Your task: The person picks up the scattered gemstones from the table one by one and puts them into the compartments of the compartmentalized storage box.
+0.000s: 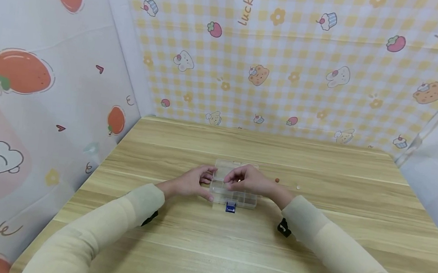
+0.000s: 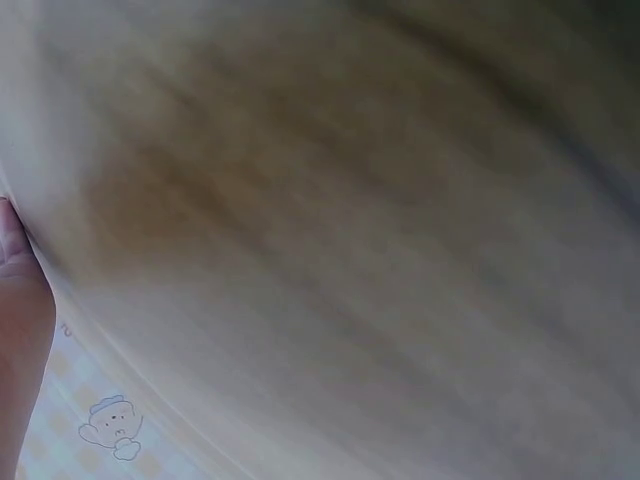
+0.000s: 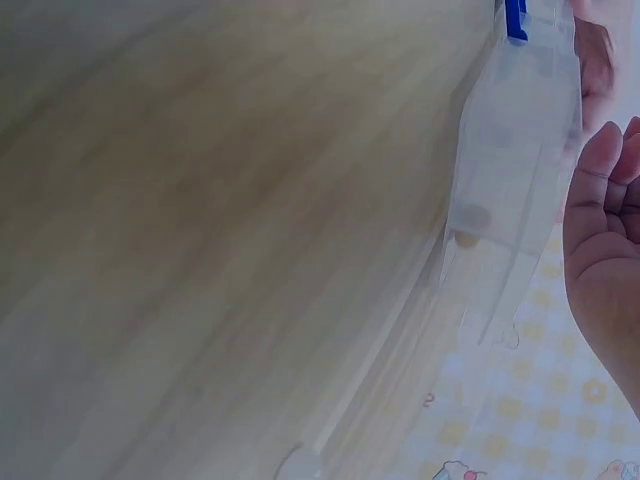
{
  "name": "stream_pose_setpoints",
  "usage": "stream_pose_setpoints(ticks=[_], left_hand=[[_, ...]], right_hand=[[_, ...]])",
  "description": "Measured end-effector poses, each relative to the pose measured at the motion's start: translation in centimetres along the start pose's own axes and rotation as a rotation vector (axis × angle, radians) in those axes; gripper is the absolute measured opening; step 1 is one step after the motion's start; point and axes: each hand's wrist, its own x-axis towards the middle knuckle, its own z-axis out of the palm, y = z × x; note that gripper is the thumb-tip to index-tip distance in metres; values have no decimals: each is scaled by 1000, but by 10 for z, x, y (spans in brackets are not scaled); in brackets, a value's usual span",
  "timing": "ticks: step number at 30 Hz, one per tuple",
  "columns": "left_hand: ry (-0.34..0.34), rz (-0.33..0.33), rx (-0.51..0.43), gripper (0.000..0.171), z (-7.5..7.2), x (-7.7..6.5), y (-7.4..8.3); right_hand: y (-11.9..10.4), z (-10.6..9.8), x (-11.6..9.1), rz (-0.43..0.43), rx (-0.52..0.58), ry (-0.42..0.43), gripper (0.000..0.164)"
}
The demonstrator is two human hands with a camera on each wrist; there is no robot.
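A clear plastic compartment box [image 1: 250,199] sits on the table, its transparent lid [image 1: 224,165] raised at the back and a blue piece [image 1: 230,207] at its front. My left hand [image 1: 191,181] is at the box's left side, thumb by the front corner and bent fingers by the lid's edge. Over the compartments, my right hand [image 1: 252,180] has its fingers curled and thumb close to the fingertips. I cannot tell whether it pinches something small. The right wrist view shows the right hand [image 3: 610,225] beside the box, where a small brownish thing [image 3: 467,238] shows through the wall.
A small reddish-brown piece [image 1: 277,180] and a small whitish piece [image 1: 298,187] lie on the wooden table [image 1: 208,249] right of the box. Patterned cloth [image 1: 288,73] hangs behind the table. Black devices [image 1: 283,227] sit under both wrists.
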Motion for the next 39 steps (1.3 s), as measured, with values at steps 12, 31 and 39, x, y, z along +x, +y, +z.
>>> stream_pose_setpoints(ticks=[12,31,39], left_hand=[[8,-16,19,98,-1,1,-5],[-42,9,-1,96,-2,-3,7],[-21,4,4,99,0,1,-5]], right_hand=[[0,14,14,-34,-122,-15,16],[1,25,24,18,-138,-45,11],[4,25,27,11,-156,-55,10]])
